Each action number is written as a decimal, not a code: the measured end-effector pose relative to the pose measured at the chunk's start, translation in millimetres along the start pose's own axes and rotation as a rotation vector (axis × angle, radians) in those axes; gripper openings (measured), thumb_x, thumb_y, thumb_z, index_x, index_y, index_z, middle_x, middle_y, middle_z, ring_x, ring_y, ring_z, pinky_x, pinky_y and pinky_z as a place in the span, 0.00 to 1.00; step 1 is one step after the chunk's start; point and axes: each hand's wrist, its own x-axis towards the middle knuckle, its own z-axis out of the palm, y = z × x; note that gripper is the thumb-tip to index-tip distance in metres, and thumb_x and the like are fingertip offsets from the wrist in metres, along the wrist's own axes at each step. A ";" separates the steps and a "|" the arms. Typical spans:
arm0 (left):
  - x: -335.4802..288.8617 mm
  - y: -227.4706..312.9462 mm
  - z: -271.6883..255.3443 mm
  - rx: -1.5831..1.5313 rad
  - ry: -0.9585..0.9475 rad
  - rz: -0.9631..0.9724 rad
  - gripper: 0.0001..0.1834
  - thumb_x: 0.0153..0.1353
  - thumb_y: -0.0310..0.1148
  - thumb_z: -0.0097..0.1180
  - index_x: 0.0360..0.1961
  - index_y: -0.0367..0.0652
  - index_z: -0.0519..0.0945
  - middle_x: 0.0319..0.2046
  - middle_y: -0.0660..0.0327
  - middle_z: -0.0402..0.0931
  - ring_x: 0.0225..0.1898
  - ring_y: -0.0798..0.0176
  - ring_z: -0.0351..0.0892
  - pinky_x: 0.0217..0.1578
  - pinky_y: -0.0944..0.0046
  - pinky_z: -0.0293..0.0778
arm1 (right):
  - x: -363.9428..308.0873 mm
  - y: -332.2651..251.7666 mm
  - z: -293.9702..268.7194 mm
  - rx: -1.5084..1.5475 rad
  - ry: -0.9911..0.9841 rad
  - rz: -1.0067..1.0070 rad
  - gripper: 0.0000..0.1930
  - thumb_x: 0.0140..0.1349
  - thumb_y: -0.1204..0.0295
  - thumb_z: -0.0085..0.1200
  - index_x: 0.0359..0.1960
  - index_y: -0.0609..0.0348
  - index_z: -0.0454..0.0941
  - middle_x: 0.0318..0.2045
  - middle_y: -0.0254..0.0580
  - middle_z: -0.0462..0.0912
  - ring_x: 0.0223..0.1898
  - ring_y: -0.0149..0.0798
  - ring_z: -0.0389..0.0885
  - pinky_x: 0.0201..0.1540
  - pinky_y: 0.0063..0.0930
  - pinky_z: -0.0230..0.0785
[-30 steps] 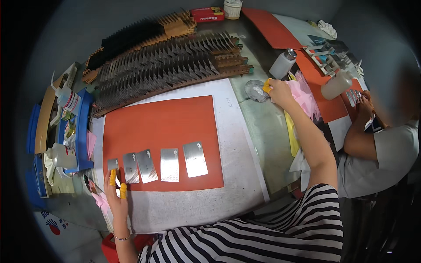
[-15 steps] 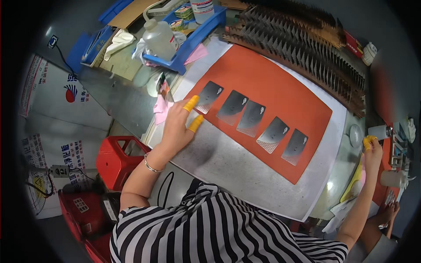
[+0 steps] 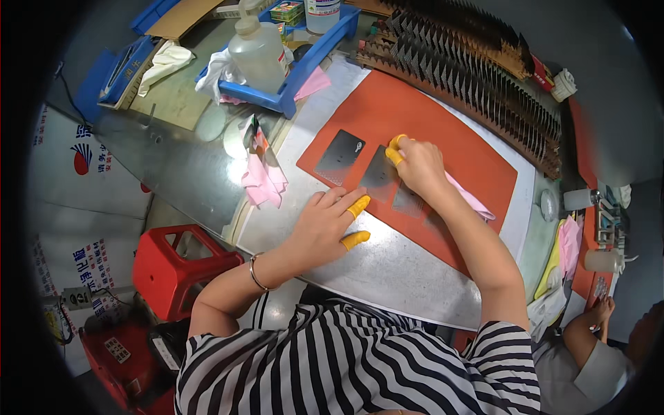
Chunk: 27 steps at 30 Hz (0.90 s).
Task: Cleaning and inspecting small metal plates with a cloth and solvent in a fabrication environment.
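Flat dark grey cards (image 3: 339, 155), pale and patterned toward one end, lie in a row on an orange mat (image 3: 394, 104). My left hand (image 3: 321, 232), with yellow finger covers on thumb and index finger, rests open at the near edge of the second card (image 3: 374, 176). Over that card's far right corner, my right hand (image 3: 422, 166) is closed, also with yellow finger covers. A pink cloth (image 3: 477, 201) trails from beneath its wrist; the grip itself is partly hidden. My right hand and forearm cover most of the cards farther right.
A blue tray (image 3: 304, 66) holds a squeeze bottle (image 3: 257, 55). Another pink cloth (image 3: 263, 181) lies left of the mat. Toothed brown racks (image 3: 477, 83) line the far side. A red stool (image 3: 183, 266) stands at left; a co-worker (image 3: 588, 353) sits at right.
My right hand has come from the far right onto the mat, with a pink cloth under it. My left hand has shifted right, from the first card to the second.
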 end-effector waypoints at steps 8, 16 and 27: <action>-5.1 -2.6 -4.4 -0.005 -0.031 -0.027 0.28 0.48 0.43 0.58 0.47 0.36 0.71 0.54 0.58 0.65 0.48 0.54 0.65 0.46 0.57 0.61 | 9.5 -5.5 7.5 -0.096 0.045 -0.165 0.05 0.47 0.72 0.53 0.26 0.57 0.76 0.20 0.48 0.77 0.23 0.49 0.77 0.25 0.41 0.68; -3.1 0.3 -2.8 0.011 -0.021 -0.021 0.28 0.47 0.43 0.58 0.47 0.36 0.71 0.55 0.58 0.64 0.48 0.55 0.65 0.45 0.58 0.61 | 5.9 -10.7 5.7 -0.094 0.042 -0.248 0.04 0.46 0.71 0.54 0.25 0.55 0.77 0.18 0.47 0.75 0.21 0.47 0.76 0.24 0.38 0.68; -5.4 0.8 -2.1 0.053 -0.044 -0.035 0.27 0.48 0.42 0.58 0.47 0.36 0.71 0.54 0.58 0.65 0.48 0.56 0.65 0.44 0.59 0.61 | -46.6 -27.0 6.4 -0.049 -0.021 -0.295 0.07 0.47 0.69 0.54 0.24 0.59 0.75 0.17 0.47 0.75 0.20 0.50 0.75 0.22 0.41 0.67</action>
